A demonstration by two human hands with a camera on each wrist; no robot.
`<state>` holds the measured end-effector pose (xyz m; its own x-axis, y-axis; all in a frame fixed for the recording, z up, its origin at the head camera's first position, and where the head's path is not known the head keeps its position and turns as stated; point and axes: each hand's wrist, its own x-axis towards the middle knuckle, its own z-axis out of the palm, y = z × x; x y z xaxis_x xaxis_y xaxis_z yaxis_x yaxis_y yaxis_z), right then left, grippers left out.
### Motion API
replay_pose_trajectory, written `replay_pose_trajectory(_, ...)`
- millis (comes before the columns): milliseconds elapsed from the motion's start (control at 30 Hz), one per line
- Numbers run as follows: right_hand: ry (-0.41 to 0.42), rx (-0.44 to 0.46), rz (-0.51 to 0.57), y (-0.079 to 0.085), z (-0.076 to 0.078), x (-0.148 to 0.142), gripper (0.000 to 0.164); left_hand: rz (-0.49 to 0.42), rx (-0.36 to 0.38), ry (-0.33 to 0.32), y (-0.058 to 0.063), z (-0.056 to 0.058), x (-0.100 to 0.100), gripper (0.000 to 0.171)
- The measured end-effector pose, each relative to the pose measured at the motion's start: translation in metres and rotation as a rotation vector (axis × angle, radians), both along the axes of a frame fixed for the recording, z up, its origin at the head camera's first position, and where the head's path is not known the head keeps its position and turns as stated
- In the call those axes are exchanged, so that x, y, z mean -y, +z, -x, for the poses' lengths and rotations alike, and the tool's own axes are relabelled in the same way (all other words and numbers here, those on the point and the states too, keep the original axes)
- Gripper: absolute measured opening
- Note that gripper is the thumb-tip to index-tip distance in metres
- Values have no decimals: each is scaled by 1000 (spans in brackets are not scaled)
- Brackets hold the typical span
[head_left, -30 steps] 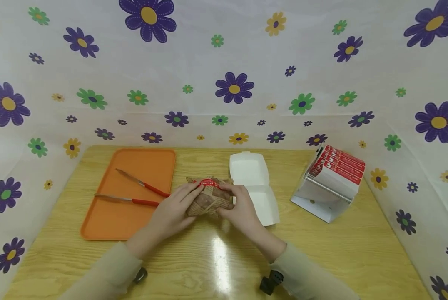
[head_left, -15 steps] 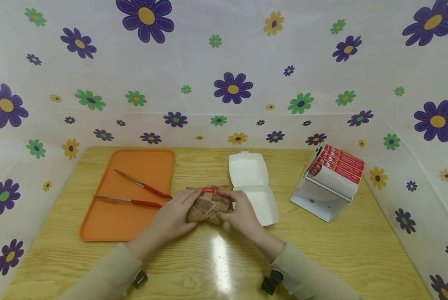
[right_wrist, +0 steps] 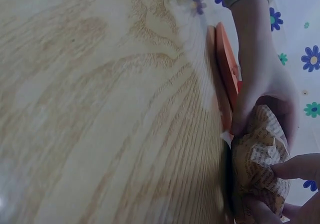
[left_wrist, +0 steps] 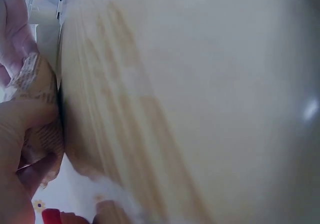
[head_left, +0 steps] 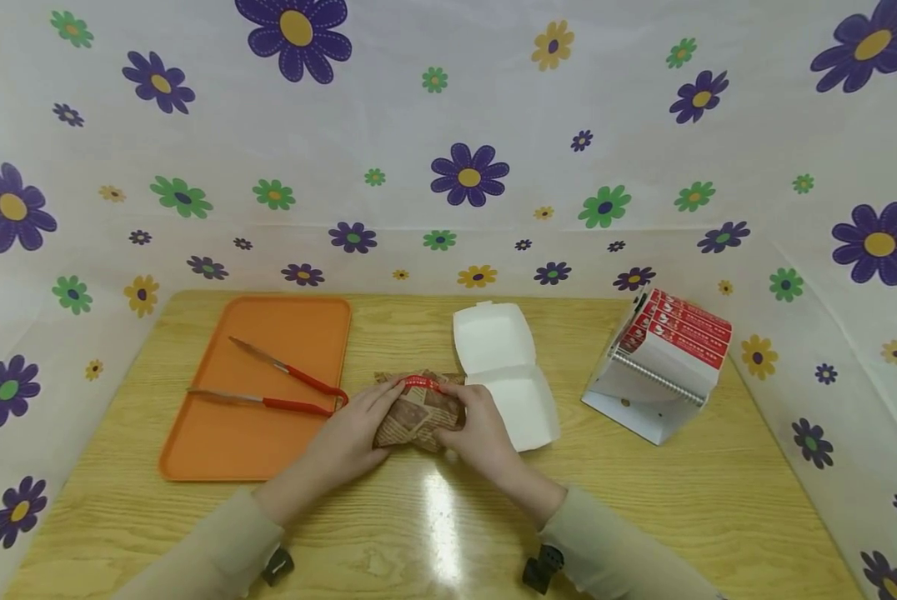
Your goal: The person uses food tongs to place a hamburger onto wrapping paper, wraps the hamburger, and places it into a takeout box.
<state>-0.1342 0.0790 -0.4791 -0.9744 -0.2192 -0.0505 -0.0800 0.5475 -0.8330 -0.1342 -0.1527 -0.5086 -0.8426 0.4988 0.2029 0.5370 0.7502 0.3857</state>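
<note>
A bundle wrapped in brown newsprint-patterned paper (head_left: 418, 417) rests low over the table, with a red printed sticker strip (head_left: 422, 382) across its far top side. My left hand (head_left: 343, 433) holds its left end, thumb near the front and fingers over the top. At the right end my right hand (head_left: 486, 429) grips it between thumb and fingers, the index finger touching the strip's right end. The right wrist view shows the crumpled paper folds (right_wrist: 257, 159) between both hands. What lies inside the wrapping is hidden.
An open white clamshell box (head_left: 497, 342) stands just right of the bundle, close to my right hand. Left is an orange tray (head_left: 227, 446) with red-handled metal tongs (head_left: 298, 406) lying on it. Farther right stands a dispenser (head_left: 662, 358) with red-and-white label rolls and a toothed edge.
The bundle has come down and slightly toward me, and the red strip looks narrower from above. Both hands moved with it. The white box has turned slightly, its far end leftward.
</note>
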Motion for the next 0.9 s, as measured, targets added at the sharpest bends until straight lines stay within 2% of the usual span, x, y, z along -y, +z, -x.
replay_pose_trajectory(200, -30, -24, 51, 3, -3, 5, 63, -82, -38, 34, 2, 0, 0, 91)
replay_pose_trajectory(400, -54, -27, 145, 21, -5, -1, 64, -94, -138, 30, 15, 3, -7, 94)
replay_pose_trajectory(600, -104, -51, 147, 33, -9, -31, 62, -111, -172, -23, 30, 5, -36, 92)
replay_pose_trajectory(900, -119, -19, 173, 38, -16, -89, 64, -122, -172, -90, 35, 7, -90, 90)
